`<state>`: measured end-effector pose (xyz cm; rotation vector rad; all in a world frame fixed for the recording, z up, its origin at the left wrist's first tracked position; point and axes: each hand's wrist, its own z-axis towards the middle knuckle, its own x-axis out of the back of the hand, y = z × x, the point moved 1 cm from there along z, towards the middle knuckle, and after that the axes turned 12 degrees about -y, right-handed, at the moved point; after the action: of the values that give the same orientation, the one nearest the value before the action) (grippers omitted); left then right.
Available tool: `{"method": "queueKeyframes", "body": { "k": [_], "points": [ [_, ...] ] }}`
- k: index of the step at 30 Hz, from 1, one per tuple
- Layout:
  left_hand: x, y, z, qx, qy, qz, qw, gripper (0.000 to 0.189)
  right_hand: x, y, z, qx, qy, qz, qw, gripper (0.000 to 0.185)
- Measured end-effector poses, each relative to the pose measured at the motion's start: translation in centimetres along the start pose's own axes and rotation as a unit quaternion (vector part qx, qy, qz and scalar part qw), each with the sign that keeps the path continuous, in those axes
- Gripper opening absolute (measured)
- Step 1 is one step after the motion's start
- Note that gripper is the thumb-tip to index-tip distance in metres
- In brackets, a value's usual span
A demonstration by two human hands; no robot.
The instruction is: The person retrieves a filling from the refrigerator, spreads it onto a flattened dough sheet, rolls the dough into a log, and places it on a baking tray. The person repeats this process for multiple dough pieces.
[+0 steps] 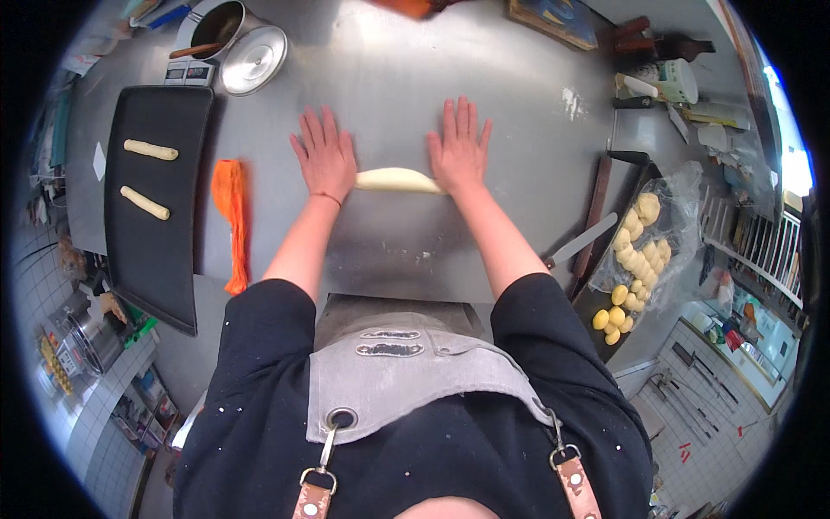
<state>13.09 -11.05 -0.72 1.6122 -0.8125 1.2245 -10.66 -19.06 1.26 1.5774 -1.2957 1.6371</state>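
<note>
A pale dough roll lies crosswise on the stainless steel worktop, thicker in the middle than towards its ends. Flat over its left end rests my left hand, palm down with the fingers spread. My right hand lies the same way over the right end, its fingers pointing away from me. Both ends of the roll are hidden under my palms. Neither hand is closed around the dough.
On the left, a black baking tray holds two dough sticks. Beside it lies an orange plastic bag. A spatula and a tray of dough pieces under plastic film sit right. A saucepan and lid stand far left.
</note>
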Motion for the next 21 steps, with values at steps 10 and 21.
{"method": "queueKeyframes", "body": {
  "k": [10, 21],
  "points": [
    [5.5, 5.6, -5.5, -0.252, -0.277, -0.080, 0.924, 0.072, 2.0, 3.8, -9.4, -0.106, -0.029, 0.310, 0.944, 0.058],
    [16.2, -0.9, -9.1, 0.064, -0.401, -0.821, 0.401, 0.049, 8.0, -5.1, -8.9, -0.033, -0.203, 0.509, 0.836, 0.047]
  ]
}}
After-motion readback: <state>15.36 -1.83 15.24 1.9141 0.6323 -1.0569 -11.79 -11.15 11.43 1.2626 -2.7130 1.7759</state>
